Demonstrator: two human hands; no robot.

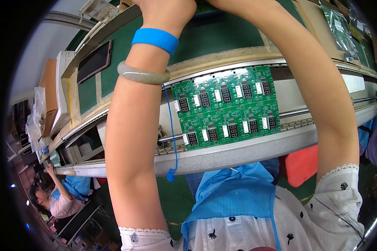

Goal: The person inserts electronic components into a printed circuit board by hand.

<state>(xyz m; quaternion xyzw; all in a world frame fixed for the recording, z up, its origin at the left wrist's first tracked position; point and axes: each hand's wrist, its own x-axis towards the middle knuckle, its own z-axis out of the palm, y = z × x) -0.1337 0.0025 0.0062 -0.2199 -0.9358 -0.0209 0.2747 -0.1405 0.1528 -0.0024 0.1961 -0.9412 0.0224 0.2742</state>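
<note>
At the top edge, the back of my left hand (pixel 169 10) shows, but its fingers are cut off by the frame. A blue wrist strap (pixel 156 39) and a pale stone bangle (pixel 142 74) circle that arm, and a coiled blue cord (pixel 171 125) hangs beside it. My right forearm (pixel 299 54) reaches up to the same place, and its hand lies beyond the frame. A small green and dark edge (pixel 206 9) shows between the wrists; I cannot make out what it is. Below, between my forearms, a green circuit board panel (pixel 227 109) with several digit displays and white connectors rests across the conveyor rails.
The metal front rail (pixel 234 152) runs in front of my apron. A phone (pixel 95 62) lies on the green bench at left. Bagged boards (pixel 340 33) lie at far right. A red stool seat (pixel 300 166) is below the rail. Another person (pixel 65 194) works at far left.
</note>
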